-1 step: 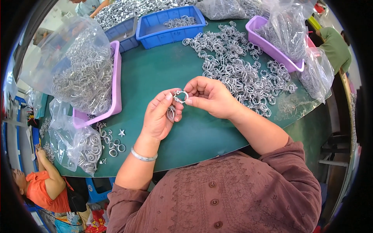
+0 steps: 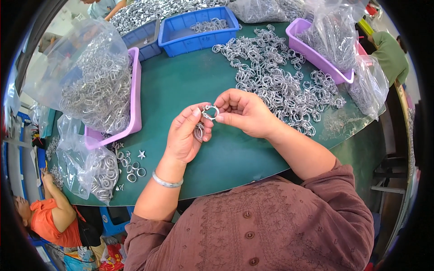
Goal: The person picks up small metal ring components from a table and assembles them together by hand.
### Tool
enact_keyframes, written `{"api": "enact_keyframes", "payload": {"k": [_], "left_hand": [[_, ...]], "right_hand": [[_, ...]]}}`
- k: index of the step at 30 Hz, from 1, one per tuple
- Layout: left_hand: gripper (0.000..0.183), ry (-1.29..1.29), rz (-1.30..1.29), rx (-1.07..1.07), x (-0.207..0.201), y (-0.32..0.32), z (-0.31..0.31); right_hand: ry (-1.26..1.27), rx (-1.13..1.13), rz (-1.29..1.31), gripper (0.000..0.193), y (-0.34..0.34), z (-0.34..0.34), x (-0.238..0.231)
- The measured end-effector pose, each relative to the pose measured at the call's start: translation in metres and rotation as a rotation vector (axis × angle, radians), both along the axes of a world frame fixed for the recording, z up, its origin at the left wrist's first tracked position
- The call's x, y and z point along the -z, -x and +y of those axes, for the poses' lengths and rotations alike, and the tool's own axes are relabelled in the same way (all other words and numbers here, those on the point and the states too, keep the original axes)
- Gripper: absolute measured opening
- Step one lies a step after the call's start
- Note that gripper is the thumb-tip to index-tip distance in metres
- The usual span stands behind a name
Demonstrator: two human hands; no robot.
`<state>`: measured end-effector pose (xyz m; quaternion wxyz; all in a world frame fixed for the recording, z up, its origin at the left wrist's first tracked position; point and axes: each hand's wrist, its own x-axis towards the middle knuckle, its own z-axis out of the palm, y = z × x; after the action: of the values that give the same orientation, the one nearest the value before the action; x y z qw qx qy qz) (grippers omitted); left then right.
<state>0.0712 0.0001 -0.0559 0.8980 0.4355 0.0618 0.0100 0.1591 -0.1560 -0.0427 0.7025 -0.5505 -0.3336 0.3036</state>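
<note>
Between my two hands, a silver-coloured metal ring (image 2: 217, 109) is held up over the green table. My left hand (image 2: 182, 134) pinches its left side between thumb and fingers. A second silvery ring or loop (image 2: 199, 132) lies against the curled fingers of that hand. From the right, my right hand (image 2: 247, 113) has thumb and forefinger at the ring's edge, the other fingers curled. Beyond my right hand spreads a heap of linked silvery metal loops (image 2: 275, 81). To the left of my left forearm are several loose rings (image 2: 131, 177) and a small star-shaped piece (image 2: 141, 154).
On the left, a purple basket (image 2: 136, 97) holds a clear bag of metal loops (image 2: 97, 92); a bag of spiral pieces (image 2: 105, 176) lies nearer. A blue bin (image 2: 199, 44) stands at the back, another purple basket (image 2: 318, 61) at right. A person in orange (image 2: 53, 221) works at lower left.
</note>
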Motion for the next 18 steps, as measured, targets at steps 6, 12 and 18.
{"api": "enact_keyframes", "payload": {"k": [6,12,18], "left_hand": [[0.025,-0.046,0.011,-0.03,0.0014,0.0011,0.0001],[0.026,-0.104,-0.004,-0.05,0.0015,0.0023,-0.001],[0.024,-0.126,-0.005,-0.07,0.0026,0.0004,-0.0019]], "right_hand": [[-0.007,-0.011,-0.01,0.017,0.0008,0.0,0.0013],[0.025,-0.042,-0.075,0.021,-0.0005,0.0001,0.0082],[0.054,0.001,-0.045,0.02,-0.0007,-0.0012,0.0046]]}}
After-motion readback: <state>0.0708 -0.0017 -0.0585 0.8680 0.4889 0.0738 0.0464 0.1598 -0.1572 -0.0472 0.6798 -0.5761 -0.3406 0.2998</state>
